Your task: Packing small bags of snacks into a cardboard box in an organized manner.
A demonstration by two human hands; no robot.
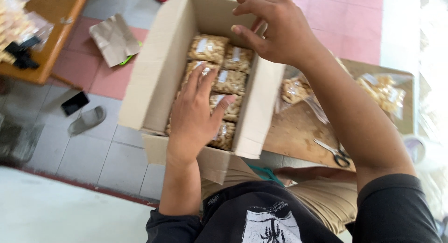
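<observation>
An open cardboard box (161, 61) rests on my lap and holds several clear bags of pale snacks (208, 48) packed in rows. My left hand (196, 114) lies flat inside the box, fingers spread, pressing on the bags in the near left part. My right hand (275, 30) hovers over the box's far right wall, fingers curled and apart, holding nothing, thumb near the wall's inner edge.
A low wooden table (298, 131) at right carries more snack bags (382, 91) and scissors (333, 153). Another wooden table (56, 19) with bags stands at upper left. On the tiled floor lie a paper piece (113, 39), a dark phone (74, 103) and a grey sandal (87, 119).
</observation>
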